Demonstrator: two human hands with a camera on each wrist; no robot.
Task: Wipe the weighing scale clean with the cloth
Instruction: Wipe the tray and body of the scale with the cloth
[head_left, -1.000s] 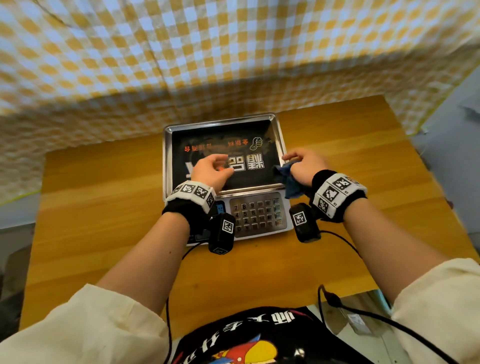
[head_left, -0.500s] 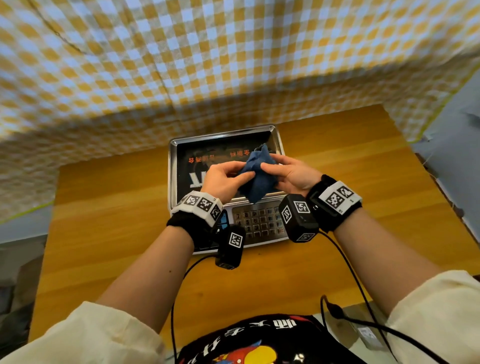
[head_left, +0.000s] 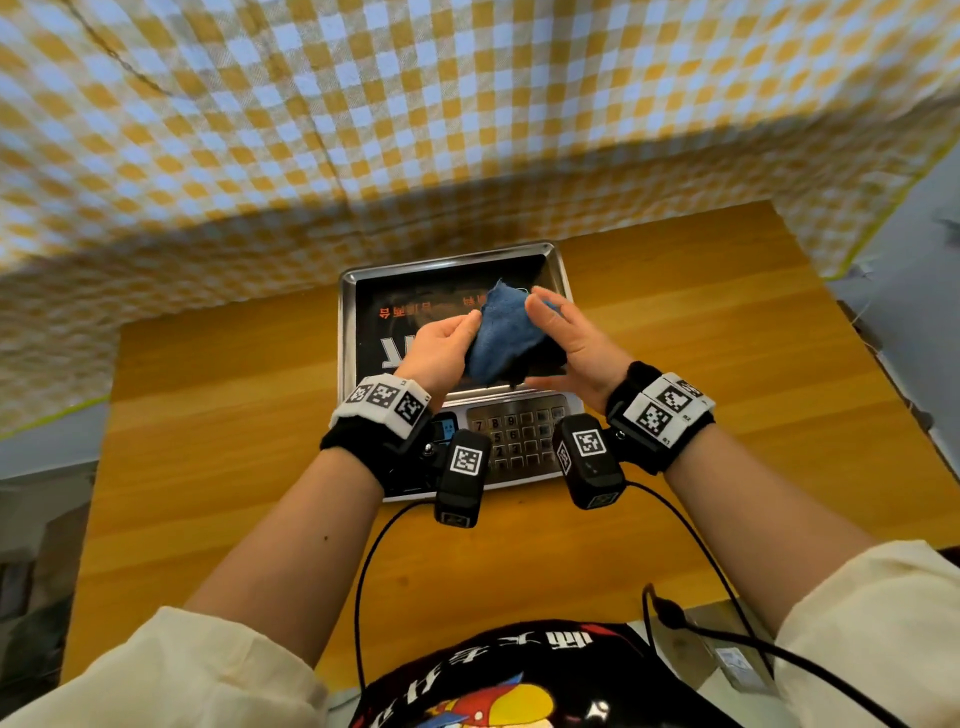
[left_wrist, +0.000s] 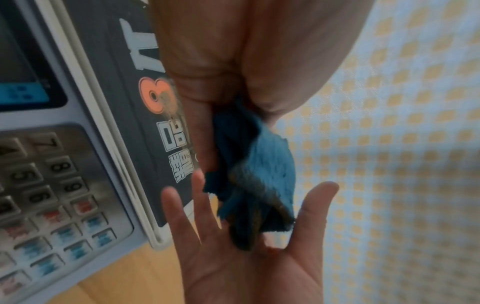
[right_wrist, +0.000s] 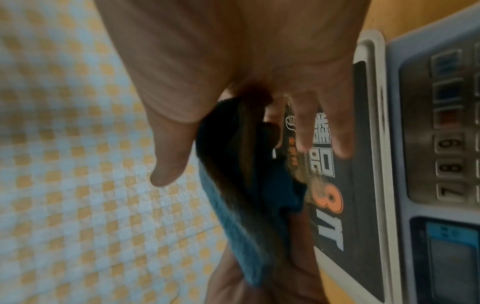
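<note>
Pinching the blue cloth (head_left: 501, 332) above the scale's steel pan (head_left: 347, 332): left hand (head_left: 439, 347), right hand (head_left: 569, 343) open-fingered against it.

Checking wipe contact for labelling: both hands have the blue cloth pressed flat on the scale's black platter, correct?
Not pressed flat. Both the left hand and the right hand are on the blue cloth, but it is bunched up between them, lifted above the scale's black platter rather than lying on it. The left wrist view shows it hanging clear.
</note>
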